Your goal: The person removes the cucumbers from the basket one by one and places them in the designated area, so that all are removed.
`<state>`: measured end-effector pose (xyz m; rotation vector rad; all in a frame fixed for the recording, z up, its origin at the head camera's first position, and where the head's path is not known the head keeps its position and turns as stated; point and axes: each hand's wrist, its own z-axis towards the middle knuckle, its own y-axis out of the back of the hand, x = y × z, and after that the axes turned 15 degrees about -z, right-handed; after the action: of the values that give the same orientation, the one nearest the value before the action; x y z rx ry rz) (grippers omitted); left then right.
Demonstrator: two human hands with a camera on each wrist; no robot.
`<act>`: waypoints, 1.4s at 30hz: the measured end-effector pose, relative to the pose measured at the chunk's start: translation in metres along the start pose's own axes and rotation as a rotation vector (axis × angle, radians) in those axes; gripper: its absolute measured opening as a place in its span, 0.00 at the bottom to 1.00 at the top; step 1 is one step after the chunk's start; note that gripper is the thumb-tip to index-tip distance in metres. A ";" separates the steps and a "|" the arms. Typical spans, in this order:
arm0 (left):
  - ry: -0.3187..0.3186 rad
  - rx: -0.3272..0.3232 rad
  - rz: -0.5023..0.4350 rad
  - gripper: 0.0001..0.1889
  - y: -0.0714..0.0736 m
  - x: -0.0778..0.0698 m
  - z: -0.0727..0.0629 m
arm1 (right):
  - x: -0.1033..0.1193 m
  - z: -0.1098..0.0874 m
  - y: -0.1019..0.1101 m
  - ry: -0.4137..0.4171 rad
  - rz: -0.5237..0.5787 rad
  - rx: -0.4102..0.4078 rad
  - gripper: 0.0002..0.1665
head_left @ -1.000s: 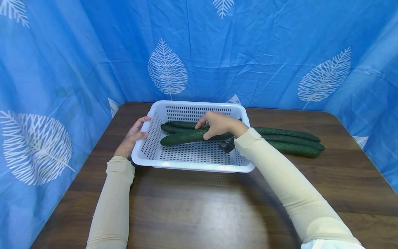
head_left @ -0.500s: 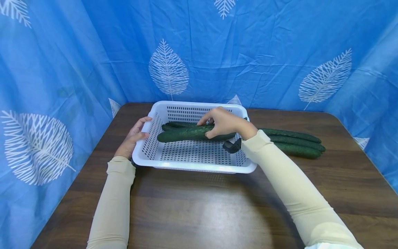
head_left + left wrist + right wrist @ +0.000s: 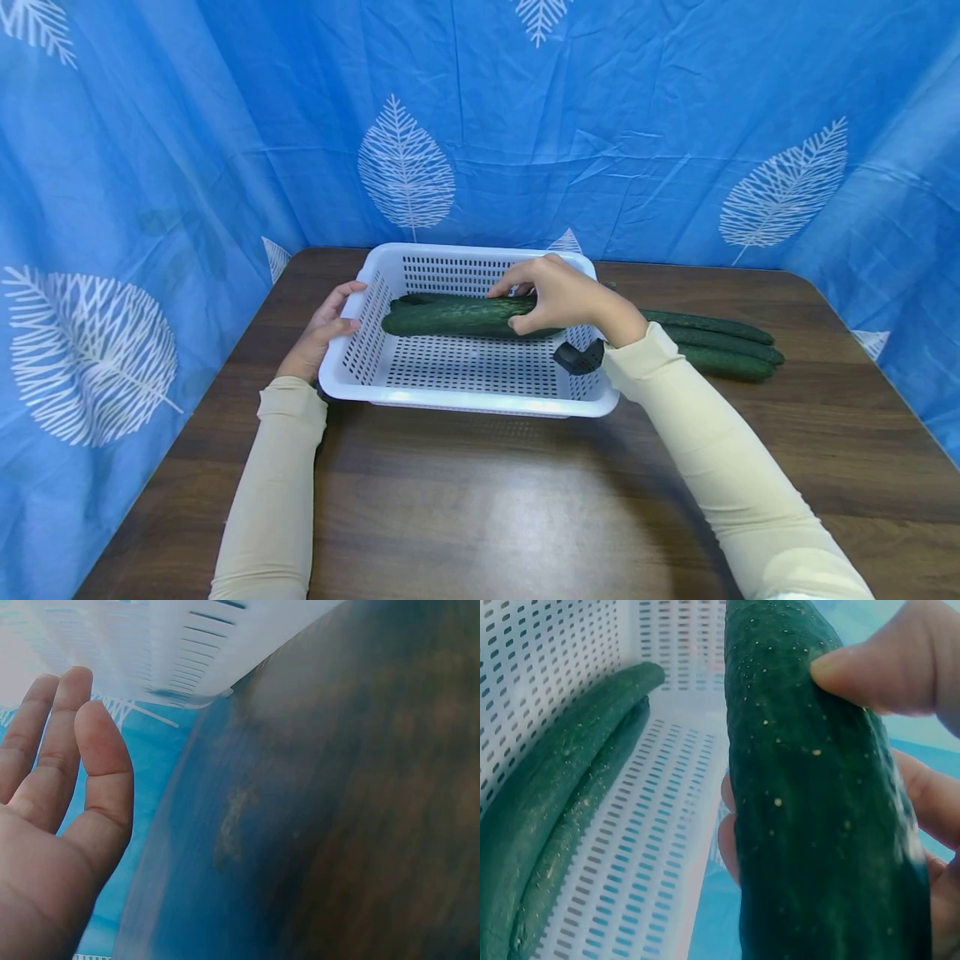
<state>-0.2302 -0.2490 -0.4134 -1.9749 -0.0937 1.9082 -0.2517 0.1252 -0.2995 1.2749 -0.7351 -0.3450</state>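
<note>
In the head view a white perforated plastic basket (image 3: pixel 491 403) sits on the table. My right hand (image 3: pixel 558 292) pinches a long dark green cucumber (image 3: pixel 450 318) over it, thumb on the near side. The right wrist view shows this cucumber (image 3: pixel 817 795) up close, fingertips showing at its other side. Two more cucumbers (image 3: pixel 562 780) lie side by side along the basket's wall, mostly covered by the held one in the head view. At the basket's left end is my left hand (image 3: pixel 318 329); its fairly straight fingers (image 3: pixel 105 754) touch the outer wall and rim.
Three cucumbers (image 3: pixel 720 348) lie together on the brown wooden table (image 3: pixel 465 500), right of the basket and partly behind my right forearm. A blue curtain (image 3: pixel 525 150) with white leaf prints hangs behind the table. A black wrist camera (image 3: pixel 577 357) sits under my right wrist.
My right hand has moved right and a little up, raising the cucumber off the others and turning it more level. The left hand stays at the basket's left end.
</note>
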 end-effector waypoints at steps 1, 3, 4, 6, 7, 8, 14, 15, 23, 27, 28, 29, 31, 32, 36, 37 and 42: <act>-0.002 0.000 0.001 0.28 0.000 0.000 0.000 | 0.000 -0.002 0.001 0.002 -0.003 -0.009 0.25; -0.001 0.005 0.000 0.29 0.000 0.000 0.000 | -0.002 -0.006 0.003 0.006 -0.004 -0.026 0.25; -0.001 0.008 0.004 0.29 0.000 -0.001 0.000 | -0.002 -0.008 0.004 0.007 -0.006 -0.033 0.25; 0.005 0.012 0.007 0.29 0.000 -0.001 0.000 | -0.004 -0.011 0.006 0.008 -0.015 -0.044 0.25; 0.006 0.017 0.004 0.29 0.000 -0.001 0.000 | -0.004 -0.013 0.007 0.007 -0.018 -0.051 0.24; 0.009 0.021 0.001 0.29 0.000 -0.001 0.000 | -0.004 -0.015 0.009 0.006 -0.021 -0.057 0.24; 0.001 0.040 -0.006 0.28 0.001 -0.002 0.000 | -0.006 -0.028 0.017 0.000 -0.035 -0.092 0.25; -0.002 0.041 -0.007 0.28 0.001 -0.002 0.001 | -0.007 -0.031 0.018 -0.003 -0.035 -0.100 0.25; -0.009 0.038 -0.018 0.27 0.000 -0.003 0.001 | -0.016 -0.050 0.023 -0.015 -0.031 -0.160 0.24; -0.015 0.030 -0.009 0.27 -0.001 -0.002 0.001 | -0.020 -0.061 0.024 -0.034 -0.029 -0.183 0.24; -0.018 0.028 -0.005 0.27 -0.001 -0.002 0.001 | -0.021 -0.064 0.024 -0.039 -0.029 -0.188 0.24; -0.018 0.026 -0.011 0.27 -0.001 -0.002 0.001 | -0.022 -0.066 0.024 -0.042 -0.028 -0.194 0.24; -0.018 0.028 -0.013 0.27 -0.001 -0.002 0.001 | -0.024 -0.072 0.025 -0.045 -0.030 -0.210 0.24; -0.017 0.028 -0.012 0.27 -0.001 -0.002 0.000 | -0.026 -0.074 0.025 -0.045 -0.029 -0.219 0.24; -0.009 0.031 -0.017 0.27 -0.002 -0.003 -0.001 | -0.033 -0.084 0.024 -0.037 -0.024 -0.251 0.24; -0.006 0.031 -0.018 0.27 -0.001 -0.003 -0.001 | -0.034 -0.086 0.024 -0.039 -0.021 -0.255 0.24; -0.010 0.033 -0.021 0.27 -0.001 -0.002 -0.001 | -0.039 -0.095 0.024 -0.056 -0.012 -0.261 0.25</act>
<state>-0.2294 -0.2490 -0.4108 -1.9350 -0.0847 1.8947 -0.2204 0.2259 -0.2992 1.0266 -0.7050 -0.4724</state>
